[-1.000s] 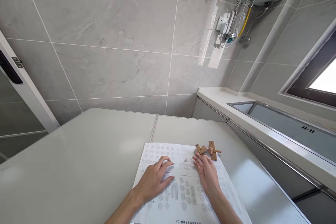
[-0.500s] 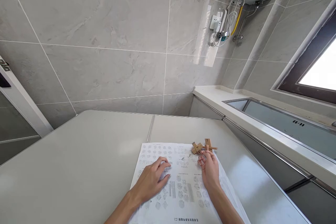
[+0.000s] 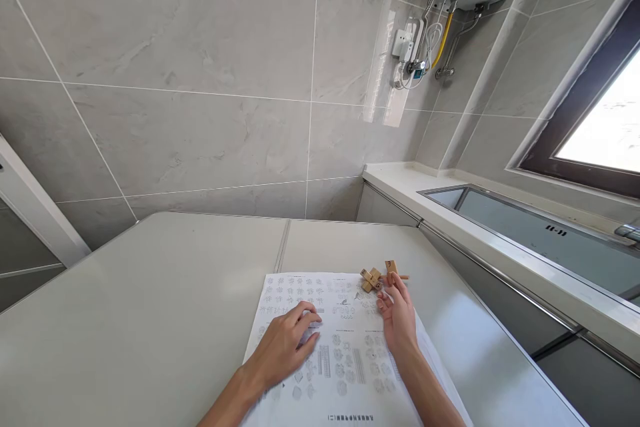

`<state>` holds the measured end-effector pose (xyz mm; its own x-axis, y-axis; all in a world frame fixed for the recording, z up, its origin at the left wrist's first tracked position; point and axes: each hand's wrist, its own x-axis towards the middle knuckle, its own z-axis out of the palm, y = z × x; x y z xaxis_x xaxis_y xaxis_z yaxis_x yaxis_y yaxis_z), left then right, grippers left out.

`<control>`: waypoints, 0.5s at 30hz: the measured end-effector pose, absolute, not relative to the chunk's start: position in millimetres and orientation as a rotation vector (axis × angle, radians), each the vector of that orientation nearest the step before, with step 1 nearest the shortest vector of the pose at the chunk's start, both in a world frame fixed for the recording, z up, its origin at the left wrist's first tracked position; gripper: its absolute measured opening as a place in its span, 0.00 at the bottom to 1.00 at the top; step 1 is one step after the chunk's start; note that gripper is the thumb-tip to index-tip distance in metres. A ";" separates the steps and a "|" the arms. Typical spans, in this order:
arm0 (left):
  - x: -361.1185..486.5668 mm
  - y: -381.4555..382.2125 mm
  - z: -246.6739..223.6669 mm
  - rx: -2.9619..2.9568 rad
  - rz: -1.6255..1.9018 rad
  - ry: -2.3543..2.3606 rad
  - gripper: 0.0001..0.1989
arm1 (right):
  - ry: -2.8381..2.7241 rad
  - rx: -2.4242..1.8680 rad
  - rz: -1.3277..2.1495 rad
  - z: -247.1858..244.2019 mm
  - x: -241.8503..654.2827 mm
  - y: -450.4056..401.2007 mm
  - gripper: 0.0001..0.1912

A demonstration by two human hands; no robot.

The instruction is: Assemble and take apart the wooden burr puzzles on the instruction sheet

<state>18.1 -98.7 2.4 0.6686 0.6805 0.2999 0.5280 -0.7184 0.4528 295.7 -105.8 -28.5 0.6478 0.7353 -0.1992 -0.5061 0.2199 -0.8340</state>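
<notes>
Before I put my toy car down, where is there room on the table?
The widest bare patch of the table is left of the paper. A smaller strip lies between the paper and the wall. It's crowded at the paper's far right corner, with the wooden pieces and right hand.

The right hand (image 3: pixel 399 325) partly hides the wooden pieces (image 3: pixel 391 267) at the paper's (image 3: pixel 307 410) far right corner. The paper's near edge is cut off, its fine print illegible.

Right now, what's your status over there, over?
Left hand at the printed sheet, looks empty. Right hand at the small wooden pieces, grip unclear. Right fingers partly hide them; nothing else in the way.
</notes>
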 end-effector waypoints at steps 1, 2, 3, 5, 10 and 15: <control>18.0 -98.8 2.2 2.558 0.652 0.958 0.09 | -0.265 -1.036 0.869 -28.2 296.0 -105.9 0.31; 17.8 -98.8 2.1 2.559 0.652 0.957 0.09 | -0.272 -1.037 0.865 -27.9 296.1 -105.9 0.32; 17.6 -98.9 2.1 2.560 0.651 0.957 0.09 | -0.280 -1.040 0.861 -27.7 296.0 -105.9 0.32; 17.4 -99.0 2.4 2.562 0.653 0.957 0.10 | -0.301 -1.057 0.850 -27.4 295.5 -105.9 0.31; 17.4 -99.6 4.1 2.551 0.669 0.960 0.09 | -0.381 -1.128 0.817 -26.4 292.5 -105.9 0.26; 17.7 -100.8 5.1 2.505 0.700 0.958 0.10 | -0.523 -1.222 0.735 -22.8 287.3 -109.5 0.24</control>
<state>17.7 -100.8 5.1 0.6458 0.6949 0.3163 0.5125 -0.7016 0.4950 287.3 -109.5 -22.8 0.6658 0.7457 -0.0252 -0.2207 0.1645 -0.9614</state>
